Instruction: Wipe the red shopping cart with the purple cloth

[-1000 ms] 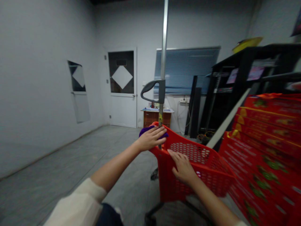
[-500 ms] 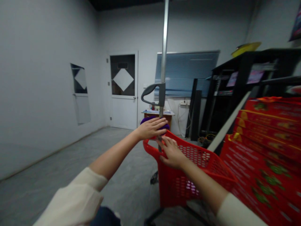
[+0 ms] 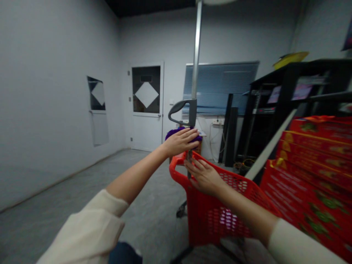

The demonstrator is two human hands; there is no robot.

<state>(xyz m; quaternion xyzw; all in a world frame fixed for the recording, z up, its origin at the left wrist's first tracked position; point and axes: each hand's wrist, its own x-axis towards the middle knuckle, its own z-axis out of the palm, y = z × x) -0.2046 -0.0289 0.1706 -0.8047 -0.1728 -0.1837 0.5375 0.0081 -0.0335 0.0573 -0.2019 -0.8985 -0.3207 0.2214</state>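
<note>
A silver metal pole [image 3: 197, 55] stands upright in front of me, with a grey loop handle [image 3: 193, 113] fixed to it. Just below the handle, a purple cloth [image 3: 172, 133] is wrapped around the pole. My left hand [image 3: 181, 141] presses the cloth against the pole, fingers long and close together, its thumb hidden. Lower down, my right hand [image 3: 206, 176] rests its outstretched fingers against the pole, beside the rim of a red plastic shopping cart [image 3: 178, 175]. How firmly it touches the pole is hard to see.
Stacked red printed boxes [image 3: 310, 176] stand close on the right, a pale board [image 3: 271, 145] leaning behind them. A black rack [image 3: 294, 79] is beyond. Across the grey floor [image 3: 90, 190] are a white door [image 3: 146, 130] and a blue window blind [image 3: 228, 86].
The purple cloth and my left hand have slid up the pole, closer to the grey handle. My right hand has shifted slightly right, its fingers still at the pole. The view has turned slightly.
</note>
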